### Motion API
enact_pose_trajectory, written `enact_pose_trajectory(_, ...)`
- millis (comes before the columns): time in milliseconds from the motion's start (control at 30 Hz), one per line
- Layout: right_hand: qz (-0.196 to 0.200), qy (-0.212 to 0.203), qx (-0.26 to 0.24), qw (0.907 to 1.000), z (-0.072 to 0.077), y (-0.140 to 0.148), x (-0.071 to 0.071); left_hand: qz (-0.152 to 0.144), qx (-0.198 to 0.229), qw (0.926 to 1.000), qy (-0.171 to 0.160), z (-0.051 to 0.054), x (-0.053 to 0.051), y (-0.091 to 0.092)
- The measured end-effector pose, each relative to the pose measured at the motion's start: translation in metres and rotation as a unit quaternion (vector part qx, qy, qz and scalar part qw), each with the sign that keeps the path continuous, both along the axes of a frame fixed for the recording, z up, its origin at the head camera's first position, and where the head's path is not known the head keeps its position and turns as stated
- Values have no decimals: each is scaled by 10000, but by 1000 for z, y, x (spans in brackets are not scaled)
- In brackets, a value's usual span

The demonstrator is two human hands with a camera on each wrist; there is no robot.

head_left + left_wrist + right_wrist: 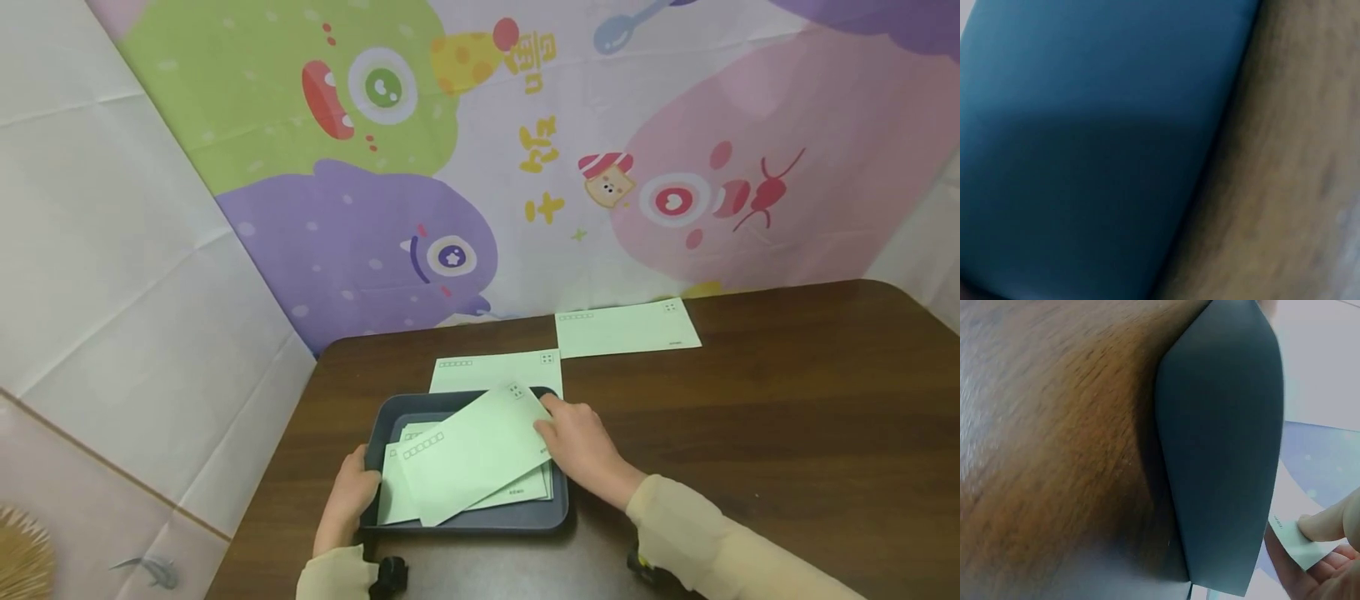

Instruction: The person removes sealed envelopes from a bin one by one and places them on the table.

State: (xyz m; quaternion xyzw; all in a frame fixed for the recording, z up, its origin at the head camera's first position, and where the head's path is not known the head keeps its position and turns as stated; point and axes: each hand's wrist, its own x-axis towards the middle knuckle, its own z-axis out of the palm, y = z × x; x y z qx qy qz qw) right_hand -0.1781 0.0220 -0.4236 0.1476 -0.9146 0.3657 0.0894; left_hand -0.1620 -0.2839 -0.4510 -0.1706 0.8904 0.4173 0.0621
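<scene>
pinching right hand [585,442]: thumb above and fingers below, it holds the right end of the top envelope [476,450]; the right wrist view shows this pinch beside the outer wall of the tray [517,522].
left hand [348,496]: it grips the tray at its left rim; the left wrist view is blurred, filled by dark wall and brown wood, so the exact lie of its fingers is hard to tell.
tray: dark blue-grey, shallow, with rounded corners, near the front of the brown table [787,417], between the two hands.
top envelope: pale green, slanted over the tray, its right end higher up in the head view; whether it touches the papers beneath, i cannot tell.
pile [393,492]: more pale green envelopes lie loosely overlapped inside the tray.
near envelope [487,375]: on the table just behind the tray, which hides its lower part.
far envelope [630,327]: farther back and to the right, by the cloth [562,250].
cloth: green, purple and pink cartoon creatures, printed sideways.
sleeves [682,525]: pale yellow, on both arms.
</scene>
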Motion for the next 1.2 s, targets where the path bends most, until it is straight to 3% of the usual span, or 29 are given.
enact_pose_trajectory(433, -101, -958, -1398, 9855, 11, 9, -3, 8, -60, 10000, 64, -1, 2, 0)
enact_pose_trajectory(733, -49, -1162, -2212, 9683, 14, 23, -10, -58, -149, 9998, 82, 1, 1, 0)
enact_pose_trajectory(933, -126, -1327, -2462, 9600, 18, 33, -13, -19, -142, 9999, 76, 2, 1, 1)
enact_pose_trajectory(1200, -445, -1300, -2544, 9573, 21, 51, -19, -39, -143, 9998, 149, 0, 1, 1)
